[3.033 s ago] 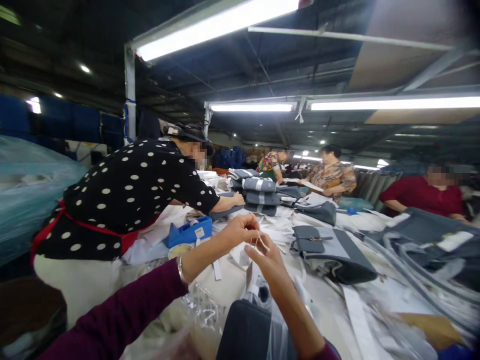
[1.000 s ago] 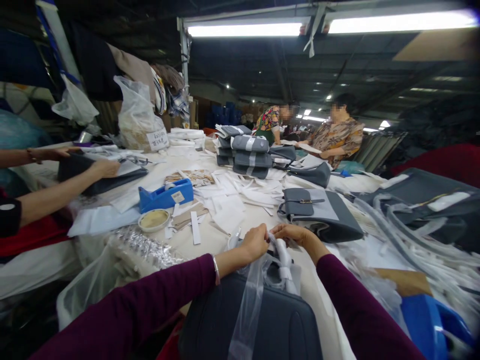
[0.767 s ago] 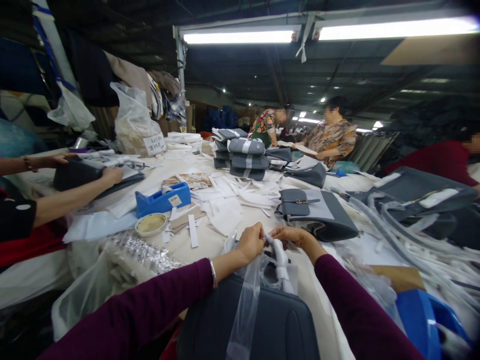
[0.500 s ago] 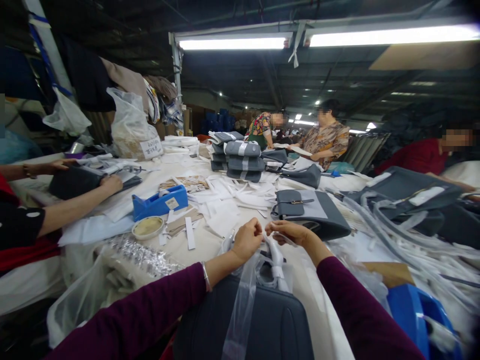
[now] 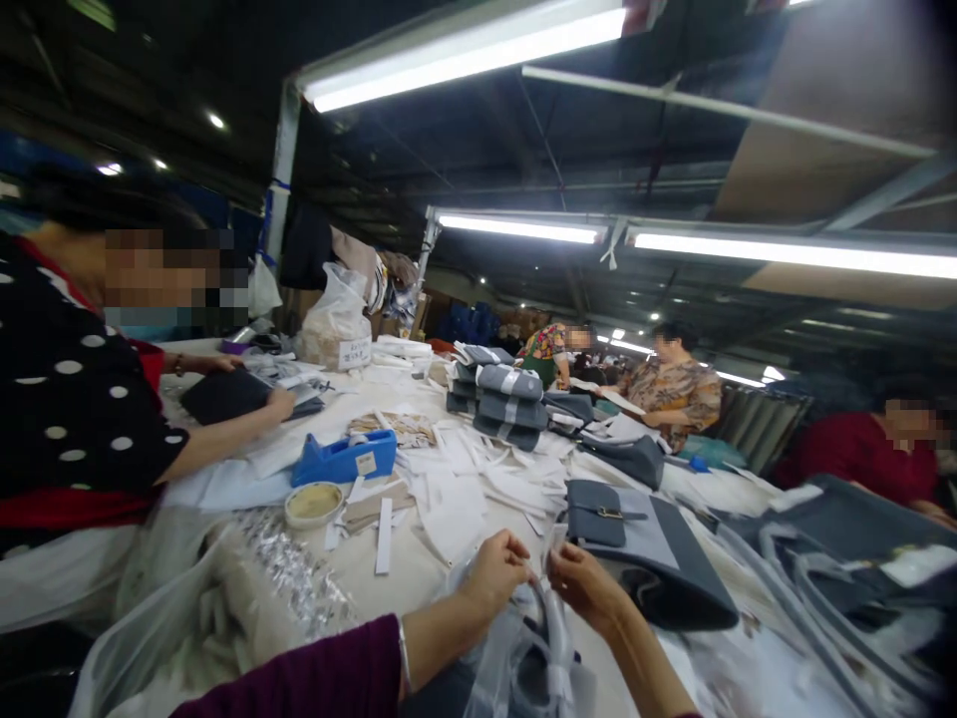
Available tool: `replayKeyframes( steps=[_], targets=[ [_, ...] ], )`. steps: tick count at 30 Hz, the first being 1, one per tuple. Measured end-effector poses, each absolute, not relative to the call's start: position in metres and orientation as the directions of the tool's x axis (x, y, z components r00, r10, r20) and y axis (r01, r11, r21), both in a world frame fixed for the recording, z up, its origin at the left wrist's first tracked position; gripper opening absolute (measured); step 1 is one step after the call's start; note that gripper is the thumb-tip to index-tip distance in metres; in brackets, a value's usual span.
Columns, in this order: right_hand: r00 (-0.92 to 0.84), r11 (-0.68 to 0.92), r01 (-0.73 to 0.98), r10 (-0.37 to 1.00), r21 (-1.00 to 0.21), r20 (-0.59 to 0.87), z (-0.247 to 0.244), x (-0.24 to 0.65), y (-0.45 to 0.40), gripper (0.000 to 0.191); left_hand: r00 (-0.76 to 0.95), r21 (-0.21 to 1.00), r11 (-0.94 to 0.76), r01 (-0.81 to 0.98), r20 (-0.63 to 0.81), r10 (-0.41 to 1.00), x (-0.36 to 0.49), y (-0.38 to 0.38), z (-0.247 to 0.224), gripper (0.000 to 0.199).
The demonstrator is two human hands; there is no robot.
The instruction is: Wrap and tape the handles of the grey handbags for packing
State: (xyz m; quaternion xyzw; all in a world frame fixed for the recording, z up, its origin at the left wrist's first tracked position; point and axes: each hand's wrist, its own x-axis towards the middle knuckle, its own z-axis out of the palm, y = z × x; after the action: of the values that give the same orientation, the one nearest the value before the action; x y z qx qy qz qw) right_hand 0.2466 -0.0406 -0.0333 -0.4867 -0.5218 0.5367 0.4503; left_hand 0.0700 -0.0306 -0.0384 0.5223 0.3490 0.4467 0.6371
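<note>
Below my hands a dark grey bag (image 5: 441, 703) shows at the bottom edge, its lower part out of frame. Its strap (image 5: 557, 638) stands up, wrapped in clear and white plastic. My left hand (image 5: 489, 578) is closed in a pinch at the top of the strap; what its fingertips hold is too small to make out. Just to its right, my right hand (image 5: 590, 588) pinches a small pale strip (image 5: 557, 543). Beyond my right hand lies another grey bag (image 5: 658, 529) with a buckled flap.
A blue tape dispenser (image 5: 344, 459) and a round tub (image 5: 314, 506) stand left of centre among paper scraps. Wrapped grey bags (image 5: 508, 399) are stacked farther back. A co-worker in polka dots (image 5: 82, 389) handles a dark piece at left. More bags and tubing (image 5: 829, 598) lie right.
The view has tilted up and turned left, so the scene sits lower and the co-worker at left shows more. My hands have moved slightly apart, and a pale strip now shows in my right fingers.
</note>
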Motion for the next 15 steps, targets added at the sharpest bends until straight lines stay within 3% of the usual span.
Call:
replayKeyframes(
  steps=[5, 9, 15],
  targets=[
    [-0.037, 0.049, 0.179, 0.998, -0.983, 0.043, -0.037, 0.232, -0.037, 0.045, 0.276, 0.857, 0.312, -0.41, -0.21, 0.938, 0.059, -0.043, -0.031, 0.027],
    [-0.032, 0.076, 0.266, 0.997, -0.961, 0.07, -0.034, 0.227, -0.04, 0.046, 0.278, 0.76, 0.354, -0.544, -0.235, 0.931, 0.049, -0.049, -0.024, 0.034],
    [-0.066, 0.072, 0.448, 0.997, -0.891, 0.047, -0.034, 0.228, -0.033, 0.034, 0.274, 0.736, 0.348, -0.58, -0.227, 0.935, 0.045, -0.047, -0.022, 0.042]
  ],
)
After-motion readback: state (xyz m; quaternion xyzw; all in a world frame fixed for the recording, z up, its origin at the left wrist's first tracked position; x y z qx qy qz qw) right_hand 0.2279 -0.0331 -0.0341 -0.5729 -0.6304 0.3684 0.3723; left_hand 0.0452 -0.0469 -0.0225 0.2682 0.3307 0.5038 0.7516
